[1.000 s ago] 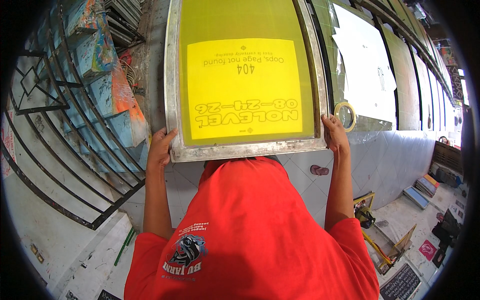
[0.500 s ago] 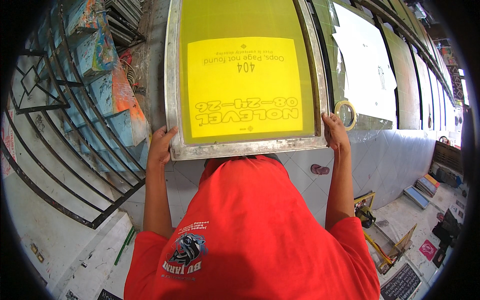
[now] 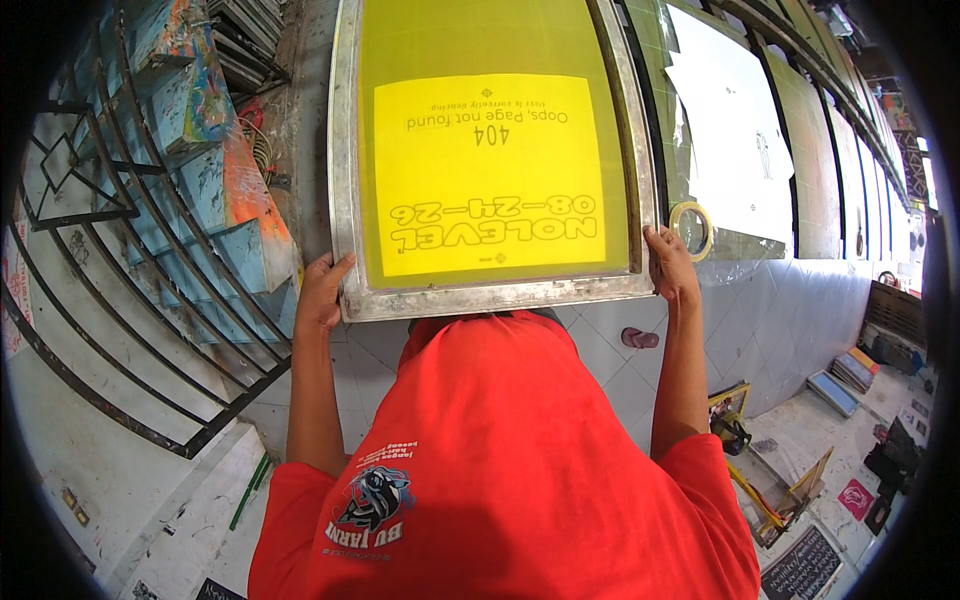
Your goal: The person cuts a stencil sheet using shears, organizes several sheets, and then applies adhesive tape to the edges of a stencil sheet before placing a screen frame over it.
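In front of me is a silk-screen printing frame with metal edges and a yellow-green mesh. A bright yellow rectangle with dark lettering shows on the mesh; the lettering appears upside down to me. My left hand grips the frame's near left corner, its thumb on the edge. At the near right corner my right hand is closed on the same frame. Both sets of fingers are partly hidden beneath it. Just right of that hand lies a roll of tape. The frame's far end runs out of view.
White sheets lie right of the frame along a row of panels. On the left stand a black metal grille and paint-stained blue boards. A sandal is on the tiled floor. Several frames and papers lie at lower right.
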The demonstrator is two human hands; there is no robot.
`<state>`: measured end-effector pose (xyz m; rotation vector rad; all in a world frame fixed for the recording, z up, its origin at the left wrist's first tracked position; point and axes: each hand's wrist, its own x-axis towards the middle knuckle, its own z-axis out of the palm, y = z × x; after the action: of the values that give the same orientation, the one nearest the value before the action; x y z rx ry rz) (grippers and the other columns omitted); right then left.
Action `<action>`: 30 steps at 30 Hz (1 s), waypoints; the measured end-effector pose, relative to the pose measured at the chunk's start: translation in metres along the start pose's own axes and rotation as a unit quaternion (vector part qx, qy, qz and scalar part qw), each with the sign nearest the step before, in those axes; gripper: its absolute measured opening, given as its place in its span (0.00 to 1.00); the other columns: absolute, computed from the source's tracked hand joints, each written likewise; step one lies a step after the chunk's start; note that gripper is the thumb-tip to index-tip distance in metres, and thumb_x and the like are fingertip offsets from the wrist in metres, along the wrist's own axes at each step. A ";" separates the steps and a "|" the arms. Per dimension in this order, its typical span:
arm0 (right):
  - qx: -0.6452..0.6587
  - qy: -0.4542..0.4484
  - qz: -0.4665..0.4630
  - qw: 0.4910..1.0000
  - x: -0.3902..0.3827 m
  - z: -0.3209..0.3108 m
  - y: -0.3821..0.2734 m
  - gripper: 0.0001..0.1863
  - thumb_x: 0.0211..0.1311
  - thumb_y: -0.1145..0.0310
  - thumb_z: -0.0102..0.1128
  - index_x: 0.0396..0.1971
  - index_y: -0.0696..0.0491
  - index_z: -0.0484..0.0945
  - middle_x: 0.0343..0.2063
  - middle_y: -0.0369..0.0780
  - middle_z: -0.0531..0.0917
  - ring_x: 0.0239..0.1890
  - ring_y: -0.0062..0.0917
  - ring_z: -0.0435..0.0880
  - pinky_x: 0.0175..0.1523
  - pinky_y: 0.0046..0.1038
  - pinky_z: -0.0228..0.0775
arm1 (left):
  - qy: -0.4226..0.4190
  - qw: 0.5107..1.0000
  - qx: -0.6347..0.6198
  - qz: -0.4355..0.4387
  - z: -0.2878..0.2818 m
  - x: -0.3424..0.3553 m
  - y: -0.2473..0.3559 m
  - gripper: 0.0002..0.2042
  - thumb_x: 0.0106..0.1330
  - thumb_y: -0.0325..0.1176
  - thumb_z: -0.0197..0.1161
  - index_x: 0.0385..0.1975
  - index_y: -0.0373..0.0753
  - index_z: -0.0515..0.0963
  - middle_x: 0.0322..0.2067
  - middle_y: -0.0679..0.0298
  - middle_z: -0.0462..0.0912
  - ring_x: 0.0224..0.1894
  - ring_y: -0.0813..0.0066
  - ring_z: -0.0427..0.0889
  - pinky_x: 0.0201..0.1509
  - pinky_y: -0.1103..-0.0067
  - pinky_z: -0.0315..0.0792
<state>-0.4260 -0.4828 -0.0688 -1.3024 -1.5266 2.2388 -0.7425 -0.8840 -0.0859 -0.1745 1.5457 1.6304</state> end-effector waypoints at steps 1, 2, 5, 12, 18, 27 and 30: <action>-0.003 0.002 0.001 1.000 0.000 0.000 0.000 0.13 0.66 0.64 0.53 0.40 0.60 0.73 0.33 0.36 0.79 0.34 0.15 0.74 0.40 0.17 0.65 | 0.000 1.000 0.000 -0.001 0.000 0.000 0.000 0.15 0.64 0.30 0.59 0.46 0.27 0.72 0.39 0.56 0.81 0.36 0.74 0.81 0.40 0.80 0.76; -0.005 0.003 0.001 1.000 -0.001 0.001 -0.001 0.14 0.66 0.64 0.53 0.40 0.60 0.73 0.34 0.36 0.79 0.34 0.15 0.74 0.41 0.17 0.65 | -0.001 1.000 -0.001 -0.001 -0.001 0.000 -0.001 0.15 0.64 0.30 0.59 0.46 0.27 0.72 0.39 0.56 0.81 0.36 0.74 0.81 0.40 0.80 0.76; -0.006 0.009 0.003 1.000 0.000 0.001 0.000 0.14 0.66 0.63 0.53 0.40 0.60 0.73 0.34 0.36 0.79 0.35 0.16 0.74 0.41 0.18 0.65 | 0.001 1.000 -0.001 0.001 0.000 0.000 0.000 0.15 0.64 0.30 0.59 0.46 0.27 0.72 0.39 0.56 0.81 0.36 0.74 0.81 0.40 0.80 0.76; -0.004 -0.001 0.012 1.000 -0.001 0.002 -0.004 0.14 0.66 0.64 0.52 0.41 0.60 0.73 0.36 0.37 0.80 0.36 0.16 0.75 0.43 0.18 0.66 | 0.004 1.000 0.003 0.004 0.003 -0.002 0.002 0.15 0.64 0.31 0.59 0.46 0.26 0.72 0.38 0.56 0.81 0.36 0.74 0.81 0.39 0.80 0.75; 0.002 0.014 0.003 1.000 -0.003 0.006 -0.005 0.13 0.66 0.64 0.52 0.41 0.60 0.73 0.35 0.37 0.79 0.35 0.16 0.75 0.42 0.19 0.66 | -0.001 1.000 -0.004 0.006 0.001 0.000 0.000 0.15 0.64 0.30 0.59 0.45 0.26 0.71 0.39 0.56 0.81 0.36 0.75 0.81 0.39 0.81 0.75; 0.012 0.021 -0.005 1.000 0.003 0.000 0.004 0.11 0.66 0.65 0.53 0.38 0.59 0.73 0.31 0.34 0.78 0.32 0.15 0.73 0.39 0.18 0.65 | -0.003 1.000 -0.003 0.002 -0.003 0.003 -0.004 0.14 0.65 0.31 0.59 0.45 0.27 0.73 0.38 0.56 0.81 0.35 0.75 0.82 0.39 0.80 0.76; 0.029 0.011 -0.019 0.999 0.000 0.005 0.000 0.11 0.66 0.65 0.52 0.39 0.59 0.73 0.32 0.35 0.78 0.33 0.15 0.74 0.40 0.18 0.65 | 0.004 1.000 0.006 0.003 -0.002 0.002 -0.003 0.14 0.65 0.31 0.59 0.44 0.27 0.73 0.37 0.57 0.81 0.35 0.75 0.82 0.38 0.80 0.76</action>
<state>-0.4299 -0.4866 -0.0681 -1.2685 -1.4551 2.2207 -0.7427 -0.8848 -0.0897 -0.1699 1.5634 1.6253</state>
